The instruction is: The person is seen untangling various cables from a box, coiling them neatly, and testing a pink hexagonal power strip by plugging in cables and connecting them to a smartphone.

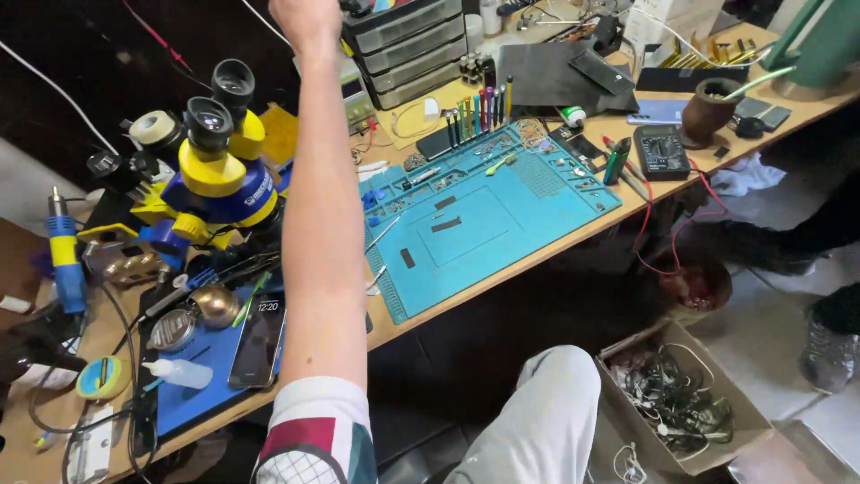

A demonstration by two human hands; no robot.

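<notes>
One hand shows: the left hand [306, 16], at the top edge of the frame just left of centre, at the end of an arm stretched straight up the picture from a patterned sleeve at the bottom edge. Only the wrist and the heel of the hand are in frame; fingers cut off, so cannot tell whether they are spread, closed, or on anything. Right hand not seen.

Nearest thing to the hand: grey drawer cabinet [408, 40], just to its right at the back of the table [627, 211]. Its long side runs left to right across the frame and its drawer fronts face the camera.

Outward from there:
- blue and yellow microscope [215, 170], left of the forearm, eyepieces up.
- blue work mat [488, 224], right of the forearm, small parts and tools scattered on it.
- phone [260, 341], screen lit, lower left, just beside the arm.
- black multimeter [660, 151], right of the mat.
- cardboard box [681, 399] of tangled cables on the floor, lower right.
</notes>
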